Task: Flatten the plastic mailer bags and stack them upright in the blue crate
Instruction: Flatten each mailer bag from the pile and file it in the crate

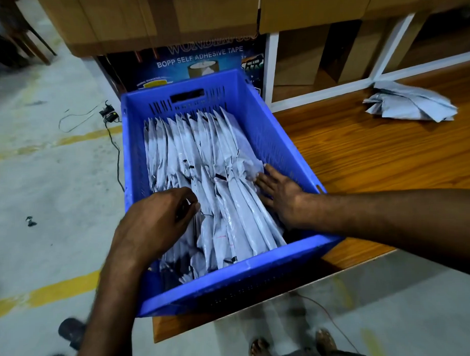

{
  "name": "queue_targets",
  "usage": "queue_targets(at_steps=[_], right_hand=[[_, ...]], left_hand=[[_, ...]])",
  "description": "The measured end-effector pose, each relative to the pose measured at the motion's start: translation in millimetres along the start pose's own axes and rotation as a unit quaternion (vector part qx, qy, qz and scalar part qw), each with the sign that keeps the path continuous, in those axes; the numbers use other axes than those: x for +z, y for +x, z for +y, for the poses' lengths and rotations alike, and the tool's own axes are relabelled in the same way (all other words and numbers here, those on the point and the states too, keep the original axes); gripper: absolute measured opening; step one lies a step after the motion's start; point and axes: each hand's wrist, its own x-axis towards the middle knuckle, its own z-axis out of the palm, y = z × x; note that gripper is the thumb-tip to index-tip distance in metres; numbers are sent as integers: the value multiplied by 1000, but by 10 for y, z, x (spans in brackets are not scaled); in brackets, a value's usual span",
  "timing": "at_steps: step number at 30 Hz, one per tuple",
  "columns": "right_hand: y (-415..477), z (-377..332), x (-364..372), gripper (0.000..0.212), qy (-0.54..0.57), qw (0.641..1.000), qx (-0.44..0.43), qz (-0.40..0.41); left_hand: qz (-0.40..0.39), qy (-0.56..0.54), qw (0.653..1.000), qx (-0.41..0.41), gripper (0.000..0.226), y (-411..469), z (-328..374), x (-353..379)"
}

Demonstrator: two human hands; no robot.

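Left hand (155, 223), nearest my view: fingers curled, apparently pinching the top edges of the mailer bags (201, 152) on the row's left side. Right hand (279, 192): fingers straight, palm flat against the rightmost bags, beside the wall of the blue crate (269, 123). I judge that the hands brace the row from both sides to prevent toppling. The bags stand on edge inside the crate, long axis running from near wall to far wall. Loose bags (410, 106) lie on the table (361, 152), well apart.
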Motion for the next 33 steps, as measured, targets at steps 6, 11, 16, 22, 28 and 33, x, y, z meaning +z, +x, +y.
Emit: queue_targets(at_steps=[6,11,16,22,28,33], right_hand=[[-283,323,-189,78,126,991,-5,40],[-653,658,-33,25,193,934,32,300],[-863,634,302,22,297,836,103,450],[-1009,423,992,23,457,656,159,579],[-905,571,2152,25,502,675,102,532],[-841,908,3227,30,586,645,125,474]], left_hand=[[12,-11,1000,-2,19,-12,20,-31],[44,-49,998,-5,16,-110,124,-90],[71,-80,994,15,18,-229,758,46],[209,-133,968,-31,17,-103,1594,270],[285,-112,951,32,16,385,2906,548],[249,-155,953,71,15,1071,3867,1031]])
